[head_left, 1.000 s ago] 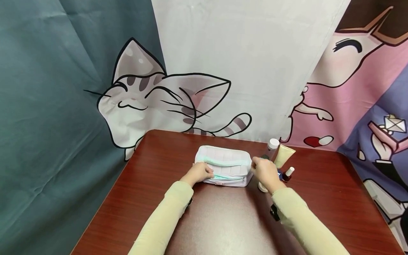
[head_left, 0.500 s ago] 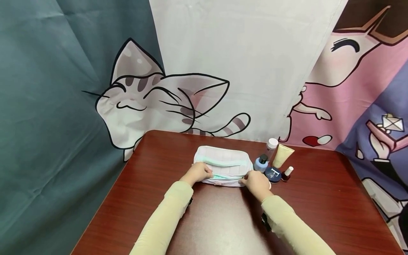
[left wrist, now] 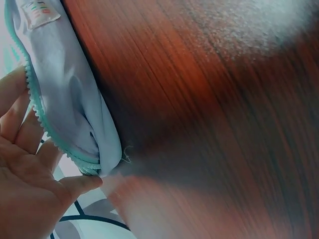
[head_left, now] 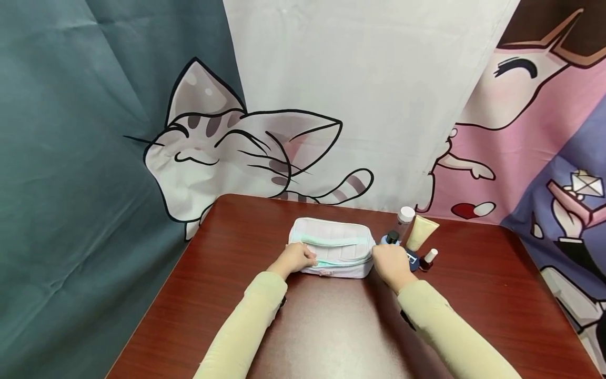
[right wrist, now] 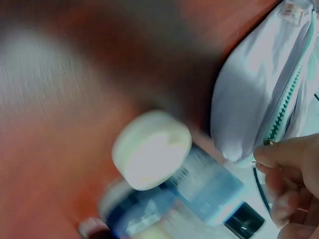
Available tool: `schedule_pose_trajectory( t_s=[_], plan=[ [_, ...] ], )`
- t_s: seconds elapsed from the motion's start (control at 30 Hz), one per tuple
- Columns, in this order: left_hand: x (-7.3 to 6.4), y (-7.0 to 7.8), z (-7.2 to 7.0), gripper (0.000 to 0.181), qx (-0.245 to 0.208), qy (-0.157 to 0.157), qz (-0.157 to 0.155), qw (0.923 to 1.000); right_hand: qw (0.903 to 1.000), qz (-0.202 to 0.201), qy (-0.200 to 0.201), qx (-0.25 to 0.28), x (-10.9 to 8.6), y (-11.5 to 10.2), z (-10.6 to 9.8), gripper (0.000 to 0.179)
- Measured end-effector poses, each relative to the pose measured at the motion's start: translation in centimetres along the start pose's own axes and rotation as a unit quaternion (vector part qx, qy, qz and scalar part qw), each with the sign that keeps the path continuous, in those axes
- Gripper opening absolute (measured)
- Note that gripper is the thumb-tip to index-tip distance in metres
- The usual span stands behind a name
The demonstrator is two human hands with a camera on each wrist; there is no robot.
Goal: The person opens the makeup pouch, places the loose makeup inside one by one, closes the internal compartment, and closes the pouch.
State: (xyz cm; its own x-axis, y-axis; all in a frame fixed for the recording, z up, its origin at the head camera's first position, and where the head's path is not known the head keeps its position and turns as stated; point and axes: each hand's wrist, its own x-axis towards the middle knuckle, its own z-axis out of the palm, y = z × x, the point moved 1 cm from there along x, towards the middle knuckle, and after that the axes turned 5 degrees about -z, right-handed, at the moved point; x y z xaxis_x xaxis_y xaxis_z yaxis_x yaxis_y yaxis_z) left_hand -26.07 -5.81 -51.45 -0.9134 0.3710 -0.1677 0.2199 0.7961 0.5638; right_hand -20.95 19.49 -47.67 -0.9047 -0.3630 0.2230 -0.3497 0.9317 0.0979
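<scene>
A pale lavender zip pouch [head_left: 338, 230] with a mint handle strap and mint zip lies on the table. My left hand [head_left: 297, 257] grips its left end; in the left wrist view the thumb presses the corner where the toothed zip edge [left wrist: 37, 102] ends, fingers along that edge. At the pouch's right end is my right hand [head_left: 392, 263]. The right wrist view shows its thumb and finger pinching the small metal zip pull [right wrist: 269, 143], teeth running away from it. From the head, the right hand hides that pull.
Right of the pouch stand a light blue bottle [right wrist: 212, 186] with black cap, a dark blue round container [head_left: 413, 259], a white-capped bottle [head_left: 404, 221], a cream tube [head_left: 421, 232] and nail polish [head_left: 428, 260]. A pale round jar [right wrist: 152, 149] shows in the right wrist view.
My right hand first came left onto the front of the pouch, then moved right along the zip to the pouch's right end. The left hand has stayed at the left end.
</scene>
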Motion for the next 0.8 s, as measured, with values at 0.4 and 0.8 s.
schedule_pose_trajectory(
  t_s=[0.4, 0.8],
  plan=[
    [0.3, -0.5, -0.2, 0.009, 0.013, -0.035, 0.004, 0.9993, 0.9849, -0.087, -0.063, -0.136, 5.0, 1.0, -1.9, 0.011],
    [0.5, -0.4, -0.1, 0.005, 0.029, -0.068, -0.014, 0.9972, 0.9729, -0.18, -0.053, -0.134, 8.9, 3.3, -1.8, 0.016]
  ],
)
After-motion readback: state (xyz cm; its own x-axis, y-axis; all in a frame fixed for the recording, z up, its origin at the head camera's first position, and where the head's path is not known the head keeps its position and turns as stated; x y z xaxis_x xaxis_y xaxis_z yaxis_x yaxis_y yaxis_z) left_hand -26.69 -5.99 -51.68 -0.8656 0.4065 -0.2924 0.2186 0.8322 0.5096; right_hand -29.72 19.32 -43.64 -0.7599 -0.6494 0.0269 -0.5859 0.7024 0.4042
